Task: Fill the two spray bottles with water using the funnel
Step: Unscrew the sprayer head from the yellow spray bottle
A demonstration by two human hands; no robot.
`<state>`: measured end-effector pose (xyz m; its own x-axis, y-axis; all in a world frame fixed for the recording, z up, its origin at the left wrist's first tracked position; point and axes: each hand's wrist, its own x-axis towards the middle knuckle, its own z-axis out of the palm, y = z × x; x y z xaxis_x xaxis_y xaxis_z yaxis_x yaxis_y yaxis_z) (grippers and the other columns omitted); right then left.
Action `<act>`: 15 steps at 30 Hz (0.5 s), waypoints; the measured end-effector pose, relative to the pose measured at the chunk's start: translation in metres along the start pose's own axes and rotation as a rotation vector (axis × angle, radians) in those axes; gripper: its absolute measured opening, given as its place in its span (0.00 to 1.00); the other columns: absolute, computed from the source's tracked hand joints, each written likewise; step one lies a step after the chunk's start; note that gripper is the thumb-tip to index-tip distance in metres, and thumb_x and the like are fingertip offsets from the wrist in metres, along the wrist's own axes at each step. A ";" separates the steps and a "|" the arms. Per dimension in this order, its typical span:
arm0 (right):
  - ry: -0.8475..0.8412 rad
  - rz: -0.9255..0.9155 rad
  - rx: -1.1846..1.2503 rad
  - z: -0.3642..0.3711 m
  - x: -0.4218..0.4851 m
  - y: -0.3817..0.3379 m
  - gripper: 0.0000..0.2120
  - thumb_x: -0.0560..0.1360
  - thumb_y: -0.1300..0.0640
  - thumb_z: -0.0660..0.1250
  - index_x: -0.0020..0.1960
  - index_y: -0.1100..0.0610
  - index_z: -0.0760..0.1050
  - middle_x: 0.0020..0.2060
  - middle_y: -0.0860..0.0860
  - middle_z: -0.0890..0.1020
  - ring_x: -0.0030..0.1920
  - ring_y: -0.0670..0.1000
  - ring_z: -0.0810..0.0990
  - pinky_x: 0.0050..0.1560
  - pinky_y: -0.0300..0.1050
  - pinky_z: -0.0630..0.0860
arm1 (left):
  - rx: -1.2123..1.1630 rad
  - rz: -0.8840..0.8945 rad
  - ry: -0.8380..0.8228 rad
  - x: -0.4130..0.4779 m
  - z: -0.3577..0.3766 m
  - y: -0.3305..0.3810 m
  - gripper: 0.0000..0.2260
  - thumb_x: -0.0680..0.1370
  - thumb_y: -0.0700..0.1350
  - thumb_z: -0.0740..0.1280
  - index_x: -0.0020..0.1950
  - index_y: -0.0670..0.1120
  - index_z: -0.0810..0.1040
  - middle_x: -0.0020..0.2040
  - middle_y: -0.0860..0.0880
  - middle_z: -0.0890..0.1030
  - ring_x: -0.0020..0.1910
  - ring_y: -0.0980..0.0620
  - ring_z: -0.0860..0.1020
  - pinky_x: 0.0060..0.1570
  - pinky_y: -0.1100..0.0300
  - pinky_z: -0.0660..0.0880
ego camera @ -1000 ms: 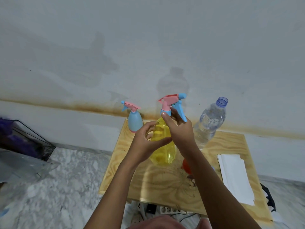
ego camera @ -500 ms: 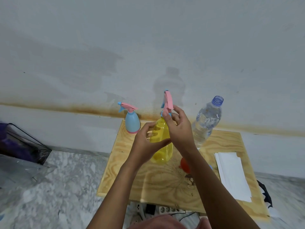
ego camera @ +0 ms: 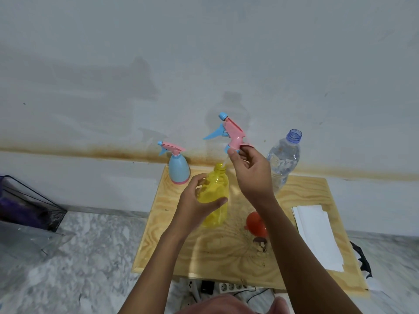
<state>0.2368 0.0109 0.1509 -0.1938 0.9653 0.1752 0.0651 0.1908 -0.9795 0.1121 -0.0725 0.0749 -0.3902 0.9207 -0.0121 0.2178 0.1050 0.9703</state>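
My left hand grips the body of the yellow spray bottle, which stands upright on the wooden table with its neck open. My right hand holds the pink and blue spray head lifted just above that neck, its thin tube still dipping toward the opening. A blue spray bottle with its pink head on stands at the table's back left. An uncapped clear water bottle stands at the back right. The orange funnel lies on the table, partly behind my right forearm.
A stack of white paper lies on the table's right side. A power strip and cables sit on the marble floor below the front edge. A dark wire basket stands by the wall at left.
My right hand twisted the spray head round on the yellow bottle, then lifted it off and up. My left hand kept its hold on the bottle body.
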 end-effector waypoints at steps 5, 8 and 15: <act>-0.039 -0.076 -0.011 -0.007 0.004 -0.008 0.06 0.82 0.54 0.62 0.52 0.48 0.77 0.41 0.60 0.81 0.45 0.60 0.80 0.52 0.53 0.77 | 0.043 -0.040 -0.019 0.001 0.003 -0.032 0.31 0.65 0.52 0.80 0.63 0.57 0.71 0.58 0.57 0.78 0.60 0.56 0.77 0.57 0.55 0.77; 0.039 -0.116 0.003 -0.014 0.009 -0.010 0.09 0.83 0.54 0.59 0.58 0.54 0.76 0.41 0.46 0.81 0.46 0.48 0.81 0.55 0.50 0.77 | 0.055 -0.085 -0.020 0.000 0.008 -0.049 0.31 0.65 0.50 0.80 0.64 0.54 0.70 0.60 0.55 0.78 0.63 0.55 0.75 0.55 0.63 0.74; 0.009 -0.017 -0.156 -0.040 0.017 0.030 0.10 0.82 0.56 0.60 0.51 0.61 0.77 0.37 0.60 0.79 0.43 0.63 0.78 0.41 0.46 0.72 | 0.180 -0.113 0.037 0.000 0.023 -0.083 0.31 0.67 0.45 0.81 0.64 0.48 0.69 0.58 0.51 0.77 0.60 0.52 0.75 0.51 0.64 0.69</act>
<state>0.2743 0.0396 0.1284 -0.1875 0.9631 0.1931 0.2131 0.2318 -0.9491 0.1146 -0.0731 -0.0116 -0.4531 0.8852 -0.1058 0.3263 0.2751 0.9043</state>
